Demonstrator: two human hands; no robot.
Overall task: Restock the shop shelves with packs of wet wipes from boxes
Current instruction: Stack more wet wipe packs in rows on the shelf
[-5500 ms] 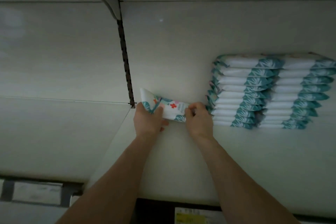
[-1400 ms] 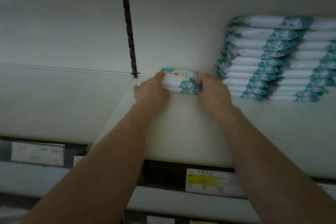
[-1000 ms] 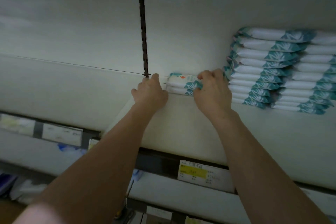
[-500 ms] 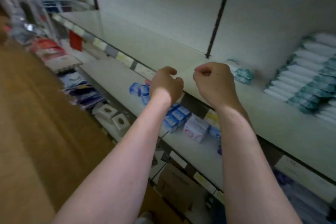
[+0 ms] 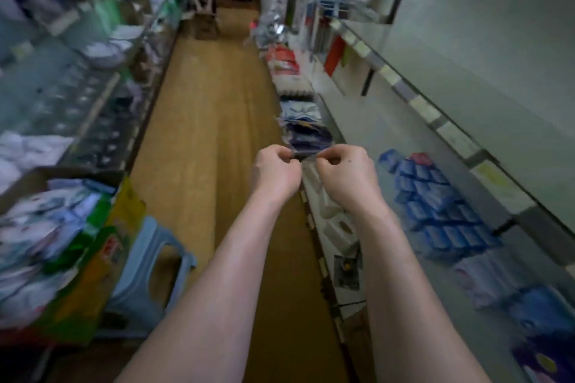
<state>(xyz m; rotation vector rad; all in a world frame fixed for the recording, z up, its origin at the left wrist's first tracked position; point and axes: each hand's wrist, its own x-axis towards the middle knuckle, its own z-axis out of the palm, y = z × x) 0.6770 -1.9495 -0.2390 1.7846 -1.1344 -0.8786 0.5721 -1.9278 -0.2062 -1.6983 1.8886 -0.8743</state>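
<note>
The view is blurred and looks along the shop aisle. My left hand (image 5: pixel 273 172) and my right hand (image 5: pixel 343 172) hang side by side in mid-air over the aisle, fingers curled in, with nothing in them. At the left edge an open cardboard box (image 5: pixel 102 261) with green and yellow print holds several white and blue packs of wet wipes (image 5: pixel 34 227). The white upper shelf (image 5: pixel 485 93) runs along the right. The stacked wipes on it are out of view.
The box stands beside a light blue plastic stool (image 5: pixel 149 264). Blue packets (image 5: pixel 435 199) and other goods fill the lower right shelves. Price labels (image 5: pixel 448 134) line the shelf edge. A wooden floor (image 5: pixel 208 121) runs between stocked shelving on both sides.
My hands let go of the pack set down on the upper shelf and drew back. My head swung left, from the shelf to the aisle, and the box came into view.
</note>
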